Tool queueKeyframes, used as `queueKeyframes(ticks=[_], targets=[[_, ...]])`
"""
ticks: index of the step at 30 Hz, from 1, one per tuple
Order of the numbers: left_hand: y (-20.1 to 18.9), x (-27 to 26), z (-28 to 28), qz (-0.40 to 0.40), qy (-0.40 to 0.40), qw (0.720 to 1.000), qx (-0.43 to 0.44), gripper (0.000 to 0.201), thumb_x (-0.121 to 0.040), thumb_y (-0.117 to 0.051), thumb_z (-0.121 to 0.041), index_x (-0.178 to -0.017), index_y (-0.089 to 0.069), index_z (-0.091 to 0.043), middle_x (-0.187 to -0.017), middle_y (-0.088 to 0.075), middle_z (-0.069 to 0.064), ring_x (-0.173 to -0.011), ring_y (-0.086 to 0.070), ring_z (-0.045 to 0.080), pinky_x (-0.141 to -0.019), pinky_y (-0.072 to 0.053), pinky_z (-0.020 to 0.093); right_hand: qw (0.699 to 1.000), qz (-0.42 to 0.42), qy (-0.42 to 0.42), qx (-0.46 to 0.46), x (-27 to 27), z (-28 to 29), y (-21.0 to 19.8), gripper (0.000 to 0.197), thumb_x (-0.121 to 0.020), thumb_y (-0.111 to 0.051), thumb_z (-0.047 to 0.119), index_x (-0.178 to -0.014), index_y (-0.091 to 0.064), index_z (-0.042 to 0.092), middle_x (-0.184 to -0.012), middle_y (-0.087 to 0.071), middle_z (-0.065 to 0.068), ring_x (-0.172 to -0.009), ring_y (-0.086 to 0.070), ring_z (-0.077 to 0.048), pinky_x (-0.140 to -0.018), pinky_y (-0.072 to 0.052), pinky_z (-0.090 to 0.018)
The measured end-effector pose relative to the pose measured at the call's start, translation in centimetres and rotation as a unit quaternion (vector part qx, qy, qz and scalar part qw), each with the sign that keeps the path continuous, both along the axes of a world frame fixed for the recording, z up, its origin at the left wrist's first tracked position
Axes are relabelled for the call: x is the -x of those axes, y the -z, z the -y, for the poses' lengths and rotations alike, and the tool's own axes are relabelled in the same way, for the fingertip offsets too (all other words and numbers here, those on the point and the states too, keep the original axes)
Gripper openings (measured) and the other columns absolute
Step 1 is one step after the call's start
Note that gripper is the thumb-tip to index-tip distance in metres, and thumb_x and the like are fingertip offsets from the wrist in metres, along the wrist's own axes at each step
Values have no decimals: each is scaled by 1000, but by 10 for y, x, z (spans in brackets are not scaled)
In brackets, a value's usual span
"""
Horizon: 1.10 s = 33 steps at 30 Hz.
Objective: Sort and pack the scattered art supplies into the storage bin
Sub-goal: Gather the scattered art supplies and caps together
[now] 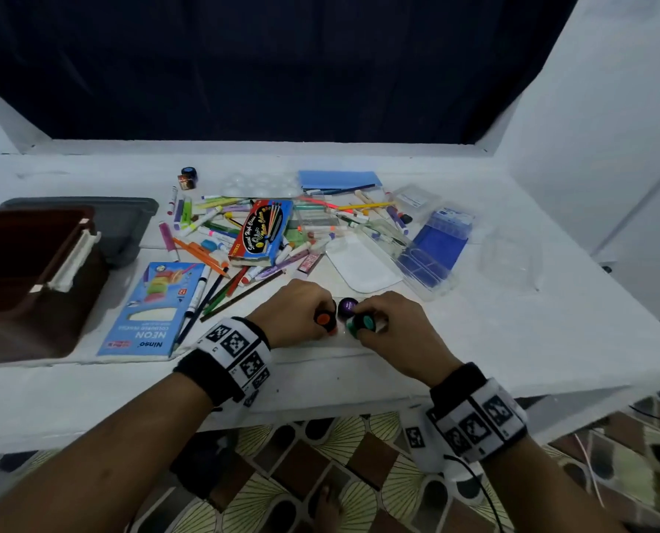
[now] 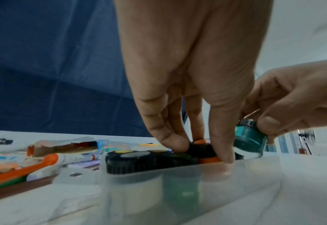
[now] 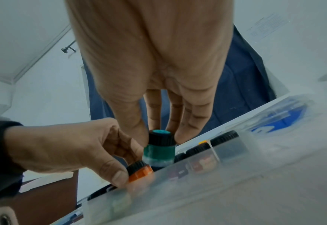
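pinching an orange paint pot (image 1: 323, 319) by its black cap, the left hand (image 1: 295, 313) sets it low in a clear plastic case (image 2: 178, 182) (other capped pots beside it), while the right hand (image 1: 391, 325) grips a teal paint pot (image 1: 365, 323) just above.

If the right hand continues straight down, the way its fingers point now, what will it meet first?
Most likely the clear plastic case of paint pots just below. The right hand holds the teal paint pot above it, beside the orange paint pot in the left hand. Depth is uncertain.
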<state>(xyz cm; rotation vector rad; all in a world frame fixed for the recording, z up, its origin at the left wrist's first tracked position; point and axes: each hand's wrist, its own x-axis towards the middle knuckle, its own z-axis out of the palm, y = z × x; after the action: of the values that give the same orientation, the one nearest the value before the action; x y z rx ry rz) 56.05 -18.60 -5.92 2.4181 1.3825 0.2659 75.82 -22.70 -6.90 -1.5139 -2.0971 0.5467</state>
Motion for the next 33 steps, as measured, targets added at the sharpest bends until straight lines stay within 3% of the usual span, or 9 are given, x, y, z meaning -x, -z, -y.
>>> queueKeyframes(ticks=[7, 13, 16, 18, 21, 23, 27, 30, 33], targets=[[-6, -13, -2, -110, 20, 994, 16, 11, -81, -68, -24, -83, -69, -13, -70, -51, -2, -72, -46, 18, -63, -35, 27, 999, -23, 43, -8, 2, 3, 4, 29, -80, -73, 15, -109, -72, 16, -106, -67, -4, -97, -58, -18, -83, -40, -20], [-7, -14, -4, -86, -27, 995, 44, 29, -79, -70, -22, -53, -57, -18, -54, -48, -2, -65, -51, 24, -57, -39, 29, 997, -54, 54, -15, 6, 7, 3, 34, -77, -76, 12, -111, -68, 11, -106, -69, -4, -95, -60, -18, -87, -48, -25], [-10, -16, -3, -75, -39, 996, 39, 22, -76, -74, -21, -57, -64, -15, -52, -49, -5, -65, -53, 24, -57, -39, 28, 997, -51, 56, -17, 10, 1, 4, 28, -74, -77, 9, -101, -70, 9, -98, -71, -5, -85, -60, -16, -76, -44, -17], [-12, -17, -2, -69, -41, 996, 39, 22, -75, -76, -19, -57, -64, -17, -51, -50, -5, -63, -52, 23, -57, -37, 26, 999, -14, 50, -6, 14, -6, 6, 23, -74, -77, 9, -96, -72, 7, -95, -72, -9, -85, -61, -21, -73, -42, -20], [-14, -16, -1, -59, -49, 996, 38, 6, -75, -77, -19, -71, -75, -14, -60, -57, -1, -66, -52, 20, -59, -37, 25, 999, 23, 42, 13, 22, -9, 10, 24, -76, -75, 9, -100, -73, 6, -102, -70, -12, -94, -61, -26, -82, -44, -28], [-12, -16, -1, -53, -56, 996, 41, 5, -75, -77, -18, -75, -76, -13, -61, -56, -1, -67, -52, 20, -60, -37, 24, 999, 13, 46, 10, 23, -8, 15, 28, -77, -73, 6, -105, -72, 5, -108, -68, -14, -100, -59, -27, -87, -42, -27], [-5, -15, -2, -41, -79, 995, 53, 7, -75, -77, -21, -80, -76, -18, -63, -49, -8, -69, -54, 21, -61, -39, 25, 998, -18, 68, 5, 20, -6, 23, 30, -77, -74, 4, -107, -72, 5, -108, -67, -15, -104, -57, -27, -83, -34, -19], [-3, -16, -4, -35, -84, 994, 62, 4, -75, -77, -21, -76, -73, -20, -63, -49, -9, -69, -54, 20, -61, -39, 25, 998, -10, 68, 15, 18, -7, 23, 31, -78, -75, 8, -109, -73, 8, -111, -67, -12, -106, -56, -25, -88, -37, -21], [-3, -16, -6, -34, -84, 994, 65, 10, -75, -77, -21, -83, -76, -16, -65, -53, -7, -74, -58, 21, -63, -42, 26, 998, -8, 66, 17, 18, -8, 22, 31, -79, -75, 9, -109, -74, 9, -111, -67, -10, -106, -56, -23, -87, -36, -19]])
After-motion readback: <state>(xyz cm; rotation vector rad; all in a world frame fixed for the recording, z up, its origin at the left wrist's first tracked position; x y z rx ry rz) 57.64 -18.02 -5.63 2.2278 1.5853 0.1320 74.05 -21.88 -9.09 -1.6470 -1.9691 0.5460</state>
